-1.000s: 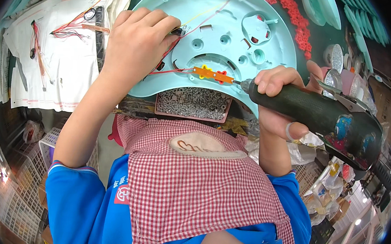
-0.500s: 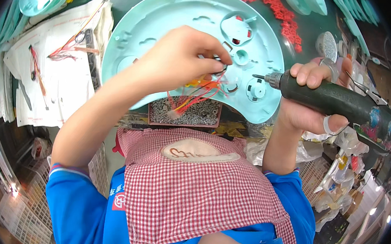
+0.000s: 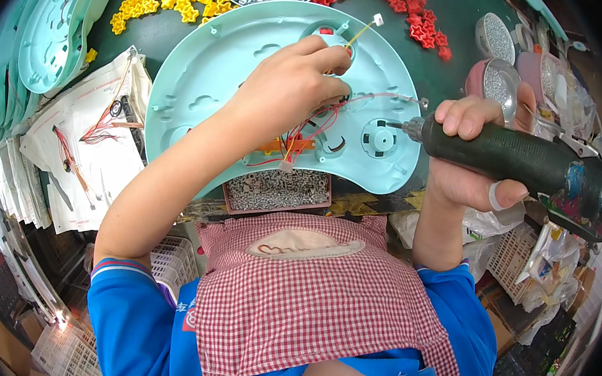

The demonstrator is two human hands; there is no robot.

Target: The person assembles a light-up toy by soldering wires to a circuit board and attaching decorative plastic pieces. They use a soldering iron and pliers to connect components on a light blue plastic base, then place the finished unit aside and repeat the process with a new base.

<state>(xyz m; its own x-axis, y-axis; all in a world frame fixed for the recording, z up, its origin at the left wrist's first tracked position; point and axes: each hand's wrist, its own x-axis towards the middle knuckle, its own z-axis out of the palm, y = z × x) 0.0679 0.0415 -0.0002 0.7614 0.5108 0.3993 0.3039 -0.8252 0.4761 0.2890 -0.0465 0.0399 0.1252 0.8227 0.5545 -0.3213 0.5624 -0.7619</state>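
Screwdriver [image 3: 520, 154] in right hand [image 3: 458, 178]

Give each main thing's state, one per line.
Left hand: fingers curled, grip partly hidden
Right hand: closed around power screwdriver
Power screwdriver: held, pointing left
Turquoise shell: hollow side up
Wires: bunched beneath left hand
Pink tray: holding metal pieces
Red stars: piled
Yellow stars: piled
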